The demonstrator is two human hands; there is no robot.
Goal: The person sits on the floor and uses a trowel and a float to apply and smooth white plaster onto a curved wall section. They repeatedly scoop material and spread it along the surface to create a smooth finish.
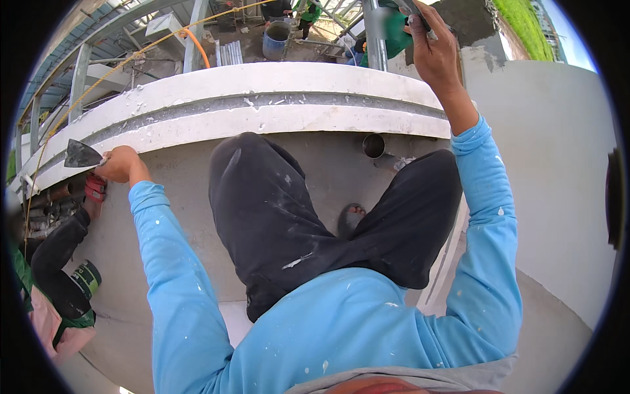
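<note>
My left hand (119, 164) is closed around the handle of a putty knife (81, 155). Its dark triangular blade points left, over the left end of the white ledge (262, 79). Raised at the far right, my right hand (436, 56) grips a dark flat-bladed hand tool (418, 14). That blade shows nearly edge-on, so its exact kind is unclear. The ledge curves across in front of my knees, with a grey groove along its top and white crumbs scattered on it.
A smooth pale wall (545, 151) rises at my right. Below the ledge a pipe opening (374, 146) shows near my knee. Another person's leg (62, 256) and a green bucket (86, 278) are at left. Beyond the ledge are metal posts, a yellow rope (105, 77), a blue drum (275, 41) and people.
</note>
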